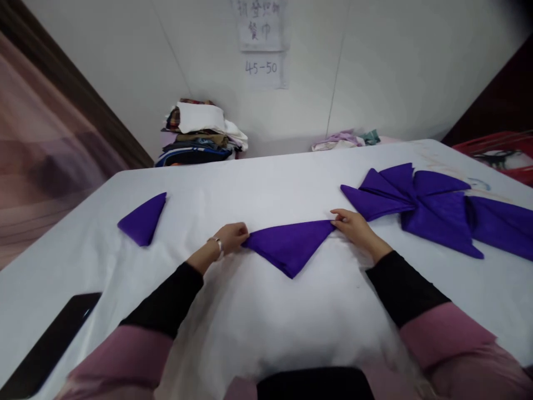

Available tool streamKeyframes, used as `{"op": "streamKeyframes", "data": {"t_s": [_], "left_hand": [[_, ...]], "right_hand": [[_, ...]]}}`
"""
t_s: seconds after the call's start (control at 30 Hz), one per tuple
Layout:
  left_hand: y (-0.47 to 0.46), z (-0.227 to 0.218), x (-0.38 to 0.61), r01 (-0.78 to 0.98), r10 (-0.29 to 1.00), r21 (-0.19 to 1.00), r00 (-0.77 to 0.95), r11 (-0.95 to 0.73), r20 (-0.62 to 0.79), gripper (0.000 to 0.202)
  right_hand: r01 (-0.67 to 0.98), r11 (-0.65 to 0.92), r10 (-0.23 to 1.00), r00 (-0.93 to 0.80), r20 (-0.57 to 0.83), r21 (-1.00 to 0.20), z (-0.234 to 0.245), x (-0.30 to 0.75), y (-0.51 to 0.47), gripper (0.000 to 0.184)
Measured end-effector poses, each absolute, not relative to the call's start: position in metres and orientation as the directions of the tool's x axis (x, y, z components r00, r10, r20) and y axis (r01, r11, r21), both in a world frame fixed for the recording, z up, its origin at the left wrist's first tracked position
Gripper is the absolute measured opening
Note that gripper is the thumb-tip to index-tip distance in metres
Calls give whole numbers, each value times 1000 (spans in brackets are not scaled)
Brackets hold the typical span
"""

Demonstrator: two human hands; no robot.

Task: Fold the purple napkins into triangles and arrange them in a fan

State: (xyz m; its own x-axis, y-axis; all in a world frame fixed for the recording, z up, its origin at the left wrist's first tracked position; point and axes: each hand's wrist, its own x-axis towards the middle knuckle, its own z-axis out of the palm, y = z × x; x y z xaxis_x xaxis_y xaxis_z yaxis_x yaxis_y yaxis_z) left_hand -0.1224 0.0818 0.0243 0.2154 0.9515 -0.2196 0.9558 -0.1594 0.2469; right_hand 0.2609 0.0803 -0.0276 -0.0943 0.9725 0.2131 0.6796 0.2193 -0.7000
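A purple cloth napkin (289, 244), folded into a triangle, lies in front of me with its long edge away from me and its point towards me. My left hand (232, 238), a bracelet on its wrist, pinches the left corner. At the opposite corner, my right hand (350, 226) grips the cloth between thumb and fingers. To the left lies a smaller folded purple napkin (144, 219), apart from both hands. Several folded purple napkins (441, 214) fan out beyond my right hand.
White cloth covers the table (258, 189). A dark phone-like slab (50, 344) rests at the near left. Along the back wall are a stack of folded clothes (202, 133) and a small cloth pile (343, 140). A red basket (499, 145) stands at far right. Handwritten paper signs (263, 41) hang above.
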Motion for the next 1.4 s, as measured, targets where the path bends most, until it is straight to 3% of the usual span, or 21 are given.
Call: {"op": "streamKeyframes", "data": {"t_s": [0.13,0.3,0.43,0.53,0.67,0.77,0.87,1.13,1.4], "left_hand": [[36,19,-122,922,973,386,107,-21,-204,17],[14,11,-119,885,992,457,-37,89,-121,17],[13,9,-115,912,995,402,-46,79,-90,20],[13,7,-114,933,997,356,-30,52,-66,22],[13,5,-116,937,999,348,-28,40,-40,22],[14,3,-118,938,999,344,-39,49,-36,21],[16,1,-119,944,999,327,-37,37,-8,21],[20,-4,-122,963,995,271,-30,2,99,27],[32,-14,-140,970,995,238,27,-48,94,34]], "right_hand": [[700,296,936,-77,344,-650,-25,262,84,31],[681,387,878,-66,475,-621,-11,227,63,30],[570,647,762,-500,411,-506,1,180,29,43],[549,686,717,-622,315,-477,1,165,21,57],[638,571,819,-478,316,-516,-10,188,41,49],[710,395,908,-209,362,-583,-23,217,64,36],[741,225,948,-17,317,-633,-31,238,80,34],[702,254,956,-79,281,-666,-34,243,88,28],[798,307,941,-172,293,-519,-22,239,83,20]]}}
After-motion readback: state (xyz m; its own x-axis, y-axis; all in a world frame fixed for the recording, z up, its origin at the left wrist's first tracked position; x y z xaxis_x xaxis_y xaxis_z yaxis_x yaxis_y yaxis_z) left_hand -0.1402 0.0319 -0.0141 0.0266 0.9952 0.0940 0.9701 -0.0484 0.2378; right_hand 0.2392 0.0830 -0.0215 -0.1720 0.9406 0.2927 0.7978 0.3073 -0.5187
